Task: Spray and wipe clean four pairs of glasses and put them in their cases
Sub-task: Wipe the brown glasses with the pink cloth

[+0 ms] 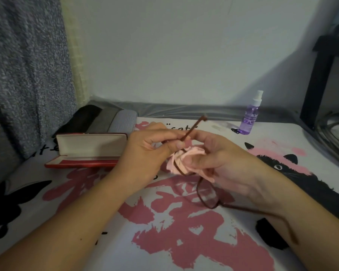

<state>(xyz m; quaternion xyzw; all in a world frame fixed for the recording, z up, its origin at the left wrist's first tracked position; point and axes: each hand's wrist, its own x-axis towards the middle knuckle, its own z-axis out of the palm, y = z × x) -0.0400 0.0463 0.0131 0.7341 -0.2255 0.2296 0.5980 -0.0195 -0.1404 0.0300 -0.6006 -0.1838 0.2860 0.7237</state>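
Observation:
Brown-framed glasses (206,194) hang in the air between my hands, one arm pointing up and away, the other running back under my right wrist. My left hand (149,151) pinches the frame near the upper hinge. My right hand (219,163) holds a pink cloth (186,159) folded around one lens, thumb pressing on it. The other lens is bare below. A red case (90,151) lies open at the left, empty. A purple spray bottle (250,118) stands upright at the back right.
Three closed cases, black (82,118), grey (104,120) and pale blue-grey (123,121), lie side by side behind the red case. The table wears a white cloth (184,241) with pink and black prints. A dark post (317,83) and a metal basin (337,132) stand at the right.

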